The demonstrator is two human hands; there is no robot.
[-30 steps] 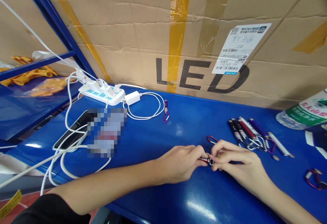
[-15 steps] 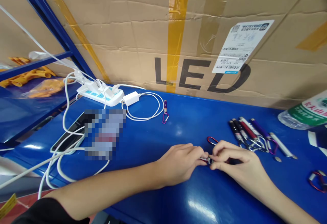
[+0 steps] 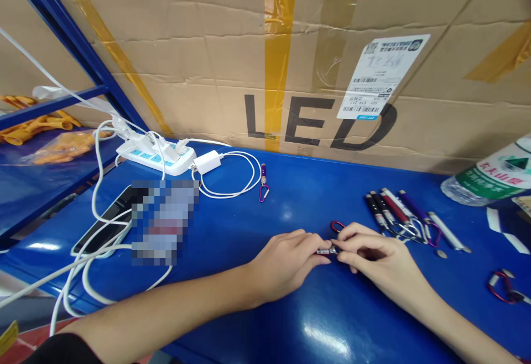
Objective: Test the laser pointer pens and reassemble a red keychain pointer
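Head view: small red-and-silver barrel (image 3: 323, 251) held over the blue bench (image 3: 232, 223), right of centre, lying roughly level with a dark metal end toward the right. Gripped from the left by the left hand (image 3: 286, 259), narrow around it, thumb below and fingers above. Met at that metal end by the right hand (image 3: 379, 248), also narrow, thumb and forefinger nearly together; too small to tell whether pinching the end or something between the fingertips. Just behind the right fingers, a red clip (image 3: 337, 225), partly hidden.

Farther right, lying slantwise side by side, a group of penlights (image 3: 394, 207) in black, red, silver and blue, with metal clips at the near ends. Next to them, a silver tube (image 3: 445, 229) and a small round disc (image 3: 441, 254). Nearer the right edge, a red carabiner (image 3: 501, 288); behind, a tilted clear bottle (image 3: 483, 180) with a green-and-white label.

Toward the back left, a purple penlight (image 3: 264, 173) beside a looped white cable (image 3: 232, 193), then a white power strip (image 3: 155, 159) and a phone (image 3: 103, 223) under more cables. Along the rear, a large carton (image 3: 199, 60) marked LED.
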